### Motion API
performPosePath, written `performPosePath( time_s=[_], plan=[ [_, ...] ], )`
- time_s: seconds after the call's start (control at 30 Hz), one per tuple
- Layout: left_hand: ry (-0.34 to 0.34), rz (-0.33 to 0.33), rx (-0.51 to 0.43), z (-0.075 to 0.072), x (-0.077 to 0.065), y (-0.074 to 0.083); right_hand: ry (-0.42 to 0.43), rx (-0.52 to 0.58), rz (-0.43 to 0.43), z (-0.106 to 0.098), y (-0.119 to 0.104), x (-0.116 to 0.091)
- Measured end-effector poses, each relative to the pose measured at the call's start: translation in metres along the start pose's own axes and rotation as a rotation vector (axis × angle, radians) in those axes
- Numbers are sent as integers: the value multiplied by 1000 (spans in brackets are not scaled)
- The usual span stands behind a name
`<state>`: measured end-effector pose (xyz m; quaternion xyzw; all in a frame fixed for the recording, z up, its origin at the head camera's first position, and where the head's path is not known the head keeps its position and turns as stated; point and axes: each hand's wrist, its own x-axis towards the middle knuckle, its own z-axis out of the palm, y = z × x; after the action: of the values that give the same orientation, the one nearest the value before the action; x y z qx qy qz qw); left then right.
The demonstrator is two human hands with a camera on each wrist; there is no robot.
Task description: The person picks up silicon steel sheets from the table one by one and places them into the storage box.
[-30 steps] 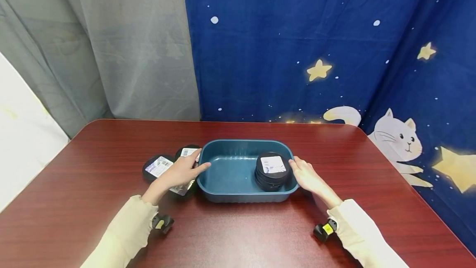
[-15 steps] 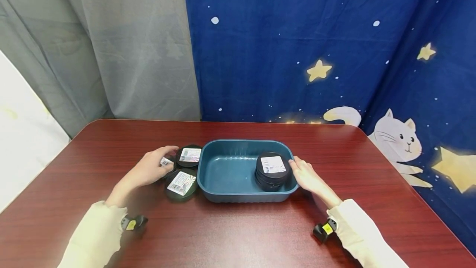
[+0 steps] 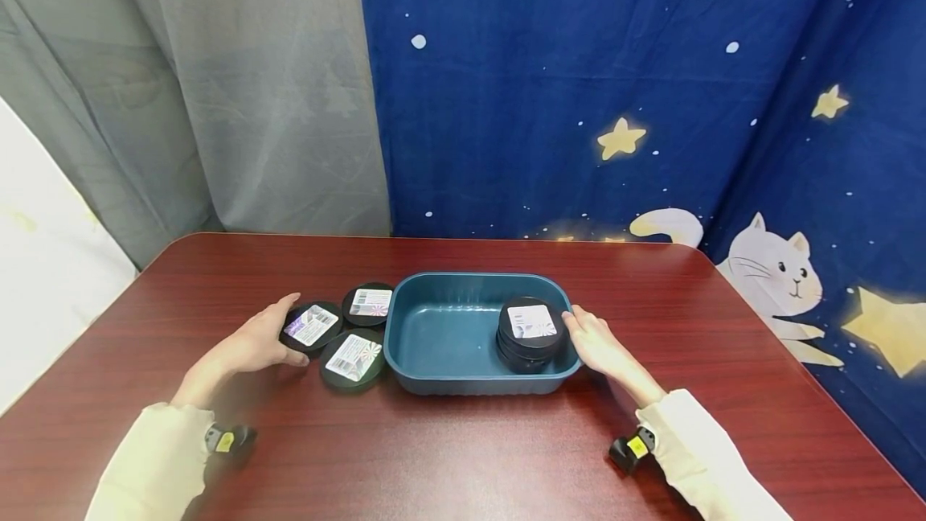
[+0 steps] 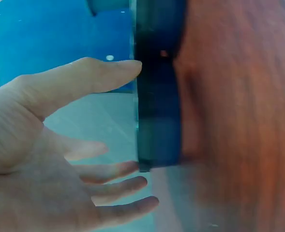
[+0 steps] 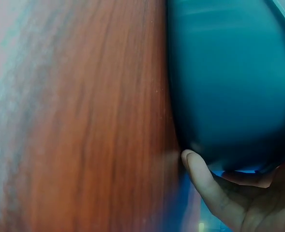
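Three round, flat black tubs with labelled tops lie left of a blue-green plastic basin [image 3: 450, 388]. My left hand [image 3: 249, 342] is at the leftmost tub [image 3: 313, 326], thumb and fingers spread about its side. In the left wrist view the thumb [image 4: 108, 77] reaches the edge of a dark tub [image 4: 159, 121], and the other fingers are nearly straight. My right hand [image 3: 596, 342] holds the basin's right end; in the right wrist view its thumb [image 5: 202, 179] lies against the outer wall. Inside the basin, at the right, is a stack of black tubs [image 3: 530, 332].
The other two labelled tubs, one at the back [image 3: 368, 304] and one in front [image 3: 352, 360], lie close by the basin's left end. All stands on a reddish-brown wooden table [image 3: 434, 457]. Grey and blue star-patterned curtains [image 3: 506, 103] hang behind it.
My left hand has moved left from the basin's left rim, across the tubs, to the leftmost one, uncovering the front tub. The right hand and the basin have stayed in place.
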<state>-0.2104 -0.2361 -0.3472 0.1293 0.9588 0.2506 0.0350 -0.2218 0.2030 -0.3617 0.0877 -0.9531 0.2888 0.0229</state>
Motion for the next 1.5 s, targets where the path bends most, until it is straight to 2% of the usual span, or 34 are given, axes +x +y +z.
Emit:
performPosePath(
  time_s=[0.27,0.4,0.6,0.8,1.13,1.37,1.5],
  plan=[
    [-95,-83,25,3,7,-8,10,-1,-13,1,0,1],
    [-118,-81,57,5,12,-9,6,4,-6,1,1,1],
    [-81,-44,127,8,18,-6,10,8,-7,1,2,1],
    [-21,-49,155,9,19,-5,14,6,-7,1,2,2],
    [47,-67,113,7,14,-11,18,12,-10,1,1,1],
    [93,-49,44,5,11,-17,7,13,-3,1,2,1],
    [106,-72,4,4,9,-19,-3,15,4,0,1,1]
  ],
)
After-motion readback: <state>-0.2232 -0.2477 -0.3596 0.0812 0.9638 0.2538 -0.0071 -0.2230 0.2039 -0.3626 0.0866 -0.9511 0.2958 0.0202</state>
